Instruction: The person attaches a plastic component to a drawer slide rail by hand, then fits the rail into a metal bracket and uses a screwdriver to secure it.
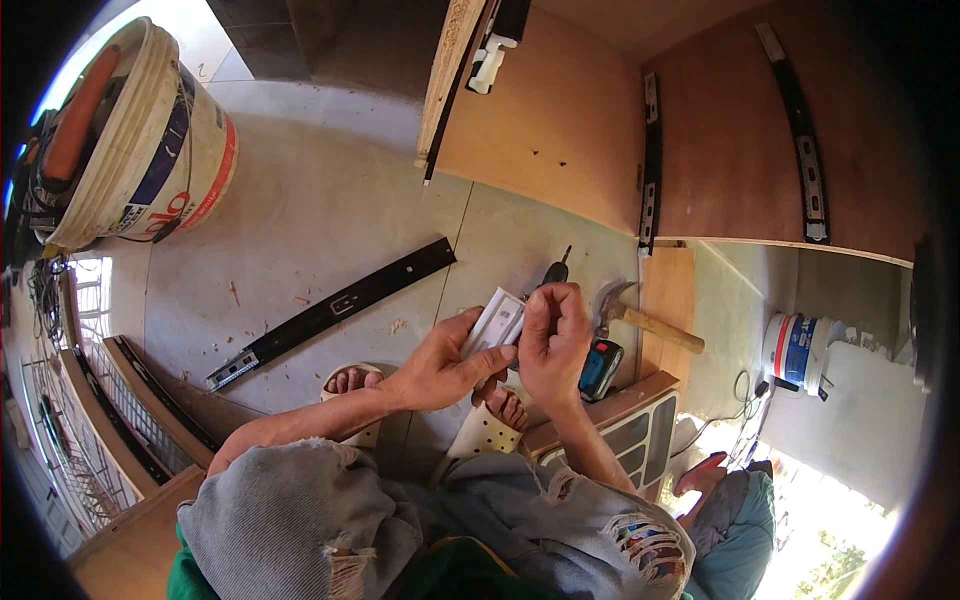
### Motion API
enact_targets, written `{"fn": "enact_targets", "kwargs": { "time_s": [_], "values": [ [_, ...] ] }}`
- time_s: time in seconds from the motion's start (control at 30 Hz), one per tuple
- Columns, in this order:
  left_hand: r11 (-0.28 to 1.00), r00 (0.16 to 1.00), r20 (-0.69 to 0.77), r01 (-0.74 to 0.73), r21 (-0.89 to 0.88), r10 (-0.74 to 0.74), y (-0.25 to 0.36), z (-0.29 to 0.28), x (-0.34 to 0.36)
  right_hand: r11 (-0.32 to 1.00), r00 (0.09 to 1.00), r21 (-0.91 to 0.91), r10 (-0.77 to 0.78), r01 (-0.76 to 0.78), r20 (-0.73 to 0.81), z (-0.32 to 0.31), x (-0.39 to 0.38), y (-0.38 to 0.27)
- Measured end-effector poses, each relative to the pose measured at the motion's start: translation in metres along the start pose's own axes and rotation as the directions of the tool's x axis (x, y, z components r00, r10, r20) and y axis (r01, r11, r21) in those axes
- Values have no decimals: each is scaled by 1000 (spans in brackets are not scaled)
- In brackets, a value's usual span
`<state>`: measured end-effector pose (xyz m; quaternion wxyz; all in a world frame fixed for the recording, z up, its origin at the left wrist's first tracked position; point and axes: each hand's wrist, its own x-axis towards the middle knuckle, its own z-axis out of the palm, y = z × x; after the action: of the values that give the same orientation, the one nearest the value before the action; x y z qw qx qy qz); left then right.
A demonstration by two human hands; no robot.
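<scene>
My left hand [447,362] grips a small white rectangular piece [496,325] that looks like plastic, its thumb along the near edge. Close against the piece's right side, my right hand [556,335] is closed with thumb and fingers pinched. What that pinch holds, if anything, is hidden. Below both hands a cordless drill [600,368] rests on the floor, partly covered by my right hand, its bit pointing away from me. A black drawer slide [345,303] lies diagonally on the floor to the left.
A hammer [655,328] lies right of the drill. Drawer slides [806,170] are fixed inside the wooden cabinet [560,110] ahead. A paint bucket [150,150] with tools stands far left, wire-mesh drawers [150,400] near left. Another person's leg [735,530] shows at lower right.
</scene>
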<state>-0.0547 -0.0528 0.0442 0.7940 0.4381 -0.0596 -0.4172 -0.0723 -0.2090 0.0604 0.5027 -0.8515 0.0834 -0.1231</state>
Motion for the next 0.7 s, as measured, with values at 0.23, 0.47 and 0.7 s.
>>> {"fn": "enact_targets", "kwargs": {
  "time_s": [0.23,0.47,0.7],
  "values": [
    [999,994,107,-27,44,22,-6,-8,-1,999,999,-11,30,-30,44,-6,8,4],
    [999,990,138,18,39,-23,0,-20,-1,996,998,60,70,-70,5,-16,18,19],
    [997,995,93,-45,57,40,7,-18,-4,971,987,199,115,-135,108,-14,26,21]
  ]
}}
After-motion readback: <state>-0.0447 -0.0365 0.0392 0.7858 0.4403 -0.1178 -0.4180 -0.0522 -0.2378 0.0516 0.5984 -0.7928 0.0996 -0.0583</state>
